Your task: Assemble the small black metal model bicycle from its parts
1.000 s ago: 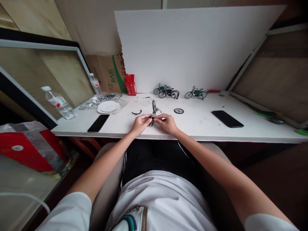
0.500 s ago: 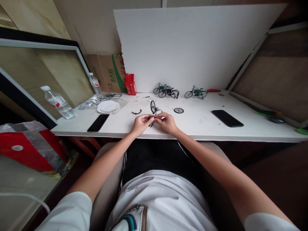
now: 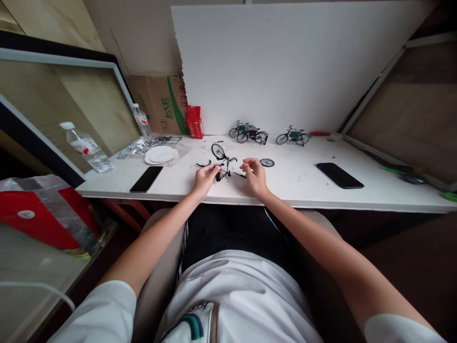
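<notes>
Aslant, model bicycle (image 3: 227,165) in left hand (image 3: 205,180), wheel (image 3: 218,151) pointing away, slightly leftward

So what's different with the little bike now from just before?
Your right hand let go of the little bike and moved off to the right. Your left hand kept hold of it. The bike turned, so its attached wheel swung left. I can't tell whether your right fingers hold the thin dark piece beside them. The loose wheel and both phones stayed put.
</notes>
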Motion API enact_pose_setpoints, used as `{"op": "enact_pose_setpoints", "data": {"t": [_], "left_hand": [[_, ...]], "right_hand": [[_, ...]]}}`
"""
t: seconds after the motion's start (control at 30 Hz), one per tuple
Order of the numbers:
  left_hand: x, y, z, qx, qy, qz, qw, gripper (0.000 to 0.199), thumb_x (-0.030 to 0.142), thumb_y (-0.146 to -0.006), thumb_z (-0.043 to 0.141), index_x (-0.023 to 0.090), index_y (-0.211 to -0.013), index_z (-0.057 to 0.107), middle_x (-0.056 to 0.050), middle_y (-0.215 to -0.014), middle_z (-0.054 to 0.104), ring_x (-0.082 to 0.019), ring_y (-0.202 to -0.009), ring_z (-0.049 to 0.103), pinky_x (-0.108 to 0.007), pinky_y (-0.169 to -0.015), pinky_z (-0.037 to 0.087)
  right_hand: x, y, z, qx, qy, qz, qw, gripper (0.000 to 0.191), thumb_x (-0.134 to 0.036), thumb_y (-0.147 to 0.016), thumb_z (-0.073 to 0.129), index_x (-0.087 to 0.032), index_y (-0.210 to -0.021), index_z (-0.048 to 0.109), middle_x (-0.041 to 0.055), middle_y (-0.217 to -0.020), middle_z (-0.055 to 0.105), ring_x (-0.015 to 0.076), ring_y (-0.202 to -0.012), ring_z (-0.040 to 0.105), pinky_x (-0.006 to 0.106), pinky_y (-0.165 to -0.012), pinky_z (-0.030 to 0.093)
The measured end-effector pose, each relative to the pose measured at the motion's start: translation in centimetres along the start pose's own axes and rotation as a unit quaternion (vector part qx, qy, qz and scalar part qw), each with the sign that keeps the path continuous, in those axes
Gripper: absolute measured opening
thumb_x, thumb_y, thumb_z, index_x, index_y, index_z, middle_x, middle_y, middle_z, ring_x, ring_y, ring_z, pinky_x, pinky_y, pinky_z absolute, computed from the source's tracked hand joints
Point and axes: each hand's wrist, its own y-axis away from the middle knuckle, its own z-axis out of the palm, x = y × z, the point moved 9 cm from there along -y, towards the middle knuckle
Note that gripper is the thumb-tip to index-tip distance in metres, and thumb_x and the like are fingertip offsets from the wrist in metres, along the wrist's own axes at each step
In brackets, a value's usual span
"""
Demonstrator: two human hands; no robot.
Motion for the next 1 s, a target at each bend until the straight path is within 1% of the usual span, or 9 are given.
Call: {"op": "enact_pose_setpoints", "data": {"t": [0.17, 0.27, 0.33, 0.4, 0.47, 0.53, 0.6, 0.73, 1.0], "left_hand": [[-0.5, -0.4, -0.9, 0.037, 0.046, -0.008, 0.998, 0.047, 0.051, -0.079, 0.088, 0.013, -0.106, 0.078, -0.009, -0.091, 0.080, -0.019, -0.086, 0.076, -0.029, -0.078, 0.054], [-0.5, -0.5, -1.2, 0.049, 0.060, -0.008, 0.997, 0.046, 0.051, -0.078, 0.088, 0.013, -0.103, 0.077, -0.009, -0.091, 0.079, -0.018, -0.084, 0.075, -0.029, -0.076, 0.052], [-0.4, -0.5, -1.2, 0.054, 0.063, -0.003, 0.997, 0.045, 0.051, -0.079, 0.087, 0.013, -0.101, 0.076, -0.008, -0.088, 0.078, -0.018, -0.082, 0.074, -0.029, -0.075, 0.051], [-0.3, -0.5, -1.2, 0.058, 0.063, -0.001, 0.996, 0.044, 0.051, -0.080, 0.087, 0.014, -0.100, 0.076, -0.007, -0.085, 0.077, -0.018, -0.082, 0.073, -0.029, -0.074, 0.049], [-0.2, -0.4, -1.2, 0.061, 0.064, -0.001, 0.996, 0.044, 0.051, -0.080, 0.087, 0.014, -0.101, 0.077, -0.007, -0.085, 0.077, -0.018, -0.082, 0.073, -0.029, -0.074, 0.048], [-0.1, -0.3, -1.2, 0.063, 0.070, -0.003, 0.996, 0.045, 0.050, -0.078, 0.088, 0.013, -0.101, 0.078, -0.007, -0.087, 0.077, -0.018, -0.082, 0.072, -0.029, -0.073, 0.046], [-0.1, -0.3, -1.2, 0.065, 0.083, -0.006, 0.994, 0.045, 0.049, -0.076, 0.090, 0.013, -0.100, 0.078, -0.008, -0.088, 0.078, -0.018, -0.081, 0.072, -0.029, -0.072, 0.045], [-0.2, -0.3, -1.2, 0.067, 0.094, -0.011, 0.993, 0.042, 0.046, -0.076, 0.091, 0.013, -0.099, 0.079, -0.007, -0.088, 0.077, -0.018, -0.080, 0.072, -0.029, -0.072, 0.044], [-0.3, -0.3, -1.3, 0.077, 0.086, -0.015, 0.993, 0.041, 0.045, -0.077, 0.091, 0.013, -0.100, 0.079, -0.008, -0.087, 0.077, -0.018, -0.080, 0.071, -0.028, -0.070, 0.043]], "right_hand": [[-0.3, -0.8, -0.4, -0.014, 0.011, -0.007, 1.000, 0.038, -0.061, -0.101, 0.058, -0.025, -0.113, 0.057, 0.0066, -0.103, 0.071, 0.0207, -0.094, 0.070, 0.035, -0.084, 0.055], [-0.5, -2.0, -0.7, -0.040, 0.082, -0.031, 0.995, 0.037, -0.058, -0.105, 0.055, -0.022, -0.111, 0.063, 0.0083, -0.101, 0.074, 0.0224, -0.093, 0.069, 0.037, -0.087, 0.053], [-0.3, -3.1, -0.1, -0.087, 0.160, -0.053, 0.982, 0.035, -0.052, -0.105, 0.056, -0.020, -0.108, 0.069, 0.0105, -0.100, 0.076, 0.0246, -0.092, 0.069, 0.038, -0.084, 0.052], [0.3, -4.0, 1.6, -0.169, 0.263, -0.075, 0.947, 0.027, -0.041, -0.103, 0.061, -0.018, -0.103, 0.075, 0.0127, -0.099, 0.078, 0.0260, -0.088, 0.069, 0.037, -0.081, 0.051], [1.0, -4.6, 3.1, -0.227, 0.365, -0.092, 0.898, 0.018, -0.029, -0.099, 0.065, -0.017, -0.100, 0.078, 0.0143, -0.102, 0.079, 0.0273, -0.094, 0.069, 0.035, -0.082, 0.050], [1.6, -5.2, 4.3, -0.258, 0.437, -0.087, 0.857, 0.015, -0.024, -0.097, 0.067, -0.019, -0.103, 0.080, 0.0133, -0.110, 0.079, 0.0274, -0.102, 0.069, 0.032, -0.082, 0.049], [2.0, -5.5, 5.1, -0.277, 0.481, -0.071, 0.829, 0.018, -0.024, -0.098, 0.065, -0.021, -0.108, 0.080, 0.0112, -0.118, 0.079, 0.0264, -0.107, 0.070, 0.030, -0.082, 0.048], [2.2, -5.8, 6.0, -0.303, 0.523, -0.068, 0.794, 0.021, -0.026, -0.101, 0.061, -0.022, -0.111, 0.079, 0.0105, -0.126, 0.076, 0.0261, -0.115, 0.069, 0.028, -0.082, 0.047], [1.2, -5.1, 7.4, -0.360, 0.560, -0.098, 0.740, 0.027, -0.024, -0.105, 0.051, -0.017, -0.112, 0.077, 0.0179, -0.126, 0.074, 0.0292, -0.114, 0.069, 0.031, -0.084, 0.048]]}}
